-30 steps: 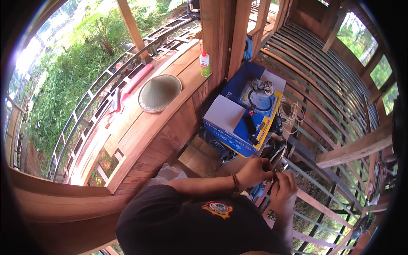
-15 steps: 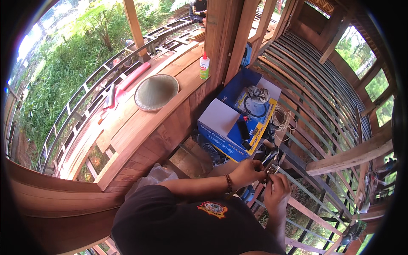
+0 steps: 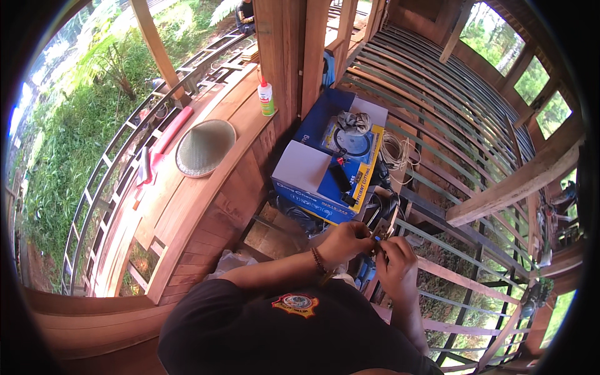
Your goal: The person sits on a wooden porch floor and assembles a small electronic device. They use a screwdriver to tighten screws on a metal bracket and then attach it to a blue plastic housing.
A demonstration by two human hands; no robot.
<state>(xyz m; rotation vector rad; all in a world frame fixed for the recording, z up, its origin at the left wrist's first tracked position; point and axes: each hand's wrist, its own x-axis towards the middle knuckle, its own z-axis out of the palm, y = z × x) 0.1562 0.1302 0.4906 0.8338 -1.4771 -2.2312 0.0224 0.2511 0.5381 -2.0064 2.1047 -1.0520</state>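
Observation:
My left hand (image 3: pixel 344 244) and my right hand (image 3: pixel 396 257) meet in front of my chest, their fingers closed on a small dark metal piece (image 3: pixel 378 237). Its kind is hard to make out, since fingers cover most of it. A bead bracelet (image 3: pixel 319 260) circles my left wrist. Just beyond the hands stands a large blue and yellow cardboard box (image 3: pixel 315 199) with a flap folded open. On it lie a crumpled grey cloth or glove (image 3: pixel 354 124), a black oblong item (image 3: pixel 340 177) and a clear-topped package (image 3: pixel 353 144).
A coil of pale cable (image 3: pixel 397 153) lies beside the box. On the wooden ledge at left are a glue bottle (image 3: pixel 265 99) with a red cap and a conical woven hat (image 3: pixel 205 149). Open floor joists (image 3: pixel 437 144) with gaps stretch right. A person (image 3: pixel 245 17) sits far off.
The whole view has shifted, so the box, bottle and hat appear further left. Both hands stay together on the small metal piece, with the fingers slightly moved.

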